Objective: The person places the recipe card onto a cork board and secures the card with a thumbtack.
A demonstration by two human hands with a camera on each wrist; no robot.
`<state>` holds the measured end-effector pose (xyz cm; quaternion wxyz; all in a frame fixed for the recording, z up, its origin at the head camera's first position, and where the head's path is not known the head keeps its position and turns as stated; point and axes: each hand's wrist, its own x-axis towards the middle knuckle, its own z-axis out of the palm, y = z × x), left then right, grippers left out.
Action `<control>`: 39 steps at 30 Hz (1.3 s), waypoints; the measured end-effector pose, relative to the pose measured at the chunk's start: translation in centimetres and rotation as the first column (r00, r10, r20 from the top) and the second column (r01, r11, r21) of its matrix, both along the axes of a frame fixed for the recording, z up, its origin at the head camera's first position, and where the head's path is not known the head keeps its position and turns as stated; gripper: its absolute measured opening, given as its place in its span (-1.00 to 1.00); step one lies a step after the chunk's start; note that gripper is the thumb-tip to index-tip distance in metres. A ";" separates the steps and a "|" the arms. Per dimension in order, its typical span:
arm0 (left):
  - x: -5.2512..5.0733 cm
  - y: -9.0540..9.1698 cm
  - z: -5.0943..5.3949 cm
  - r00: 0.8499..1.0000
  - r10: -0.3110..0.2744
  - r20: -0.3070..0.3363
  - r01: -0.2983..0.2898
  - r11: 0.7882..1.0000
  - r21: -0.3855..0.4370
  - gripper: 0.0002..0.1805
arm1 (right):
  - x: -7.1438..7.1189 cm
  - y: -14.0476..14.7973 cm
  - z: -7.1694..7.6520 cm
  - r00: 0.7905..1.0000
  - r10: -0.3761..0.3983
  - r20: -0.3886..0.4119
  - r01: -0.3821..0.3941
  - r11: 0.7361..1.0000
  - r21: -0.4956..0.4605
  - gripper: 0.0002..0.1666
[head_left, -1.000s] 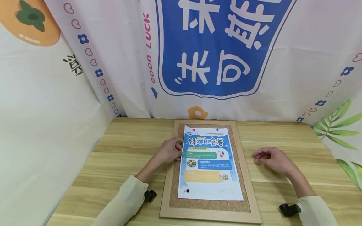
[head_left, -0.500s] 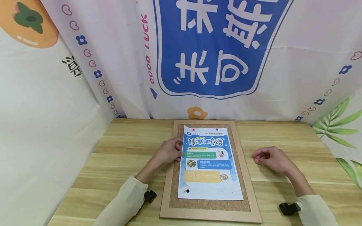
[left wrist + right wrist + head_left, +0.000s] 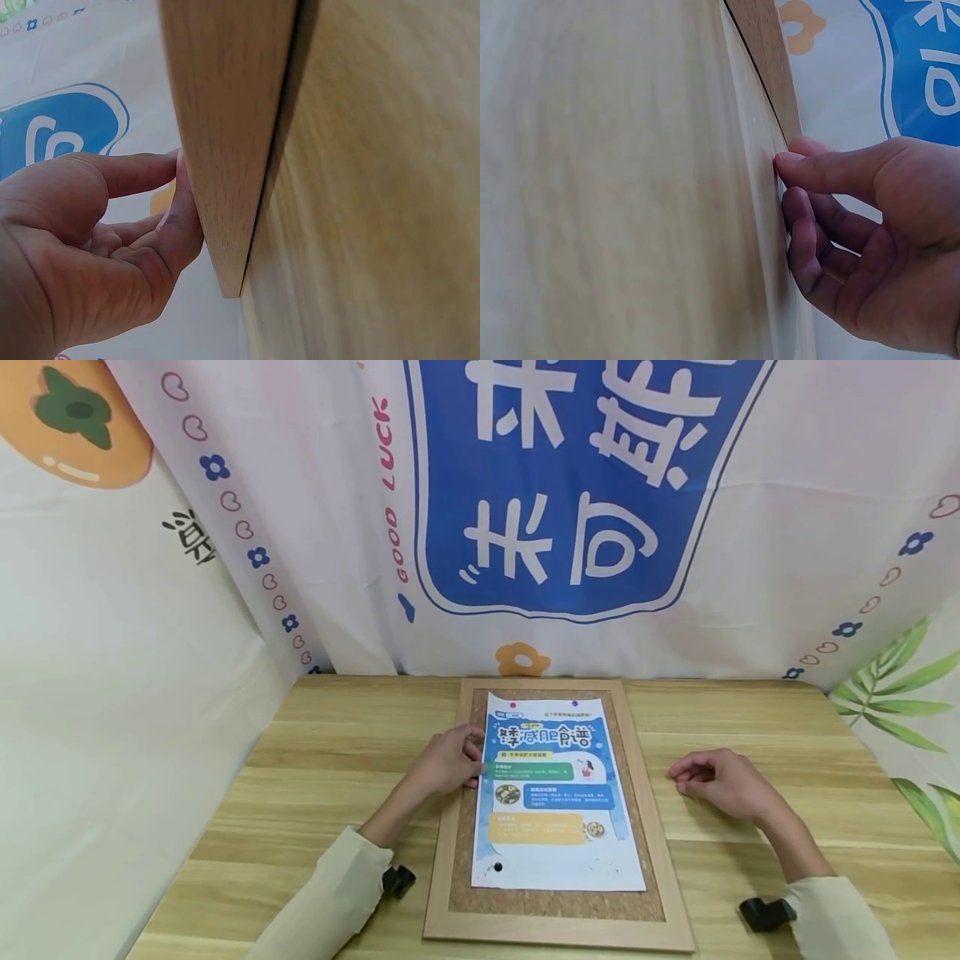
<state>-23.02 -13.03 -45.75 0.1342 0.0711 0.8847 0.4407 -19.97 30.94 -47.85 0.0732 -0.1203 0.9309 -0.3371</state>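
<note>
A printed poster sheet (image 3: 558, 860) with Chinese lettering lies on a wood-framed cork board (image 3: 558, 906). A pink pin (image 3: 513, 705) and a purple pin (image 3: 575, 703) sit along its top; a black pin (image 3: 498, 867) sits at its lower left corner. My left hand (image 3: 452, 760) lies over the board's left side, loosely bent fingertips at the sheet's edge. In the left wrist view its fingers (image 3: 184, 225) touch the wooden frame (image 3: 229, 135). Right of the board, my right hand (image 3: 727, 783) rests on the table, thumb near the forefinger. Nothing shows plainly in either hand.
The wood-grain table (image 3: 352, 727) runs back to a printed cloth (image 3: 360, 527) that hangs behind it. Black wrist cameras (image 3: 399, 881) are worn on both sleeves. The sheet's lower right corner shows no pin.
Both hands, the board and the sheet stay where they were. Only the head view has shifted slightly.
</note>
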 end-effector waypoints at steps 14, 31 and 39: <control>0.1 0.0 -0.1 1.000 -0.002 0.003 0.002 1.000 -0.002 -0.47 | 0.1 0.5 0.0 1.000 0.028 -0.003 -0.027 0.999 0.037 -0.90; 0.1 0.0 -0.1 1.000 0.002 0.006 -0.002 1.000 0.003 -0.47 | 1.2 -1.6 1.8 0.975 0.168 0.145 -0.142 0.975 -0.172 -0.77; 0.1 -0.1 -0.1 1.000 -0.007 0.000 0.007 1.000 0.003 -0.45 | 1.8 -2.8 2.1 0.965 0.239 0.106 -0.217 0.959 -0.185 -0.83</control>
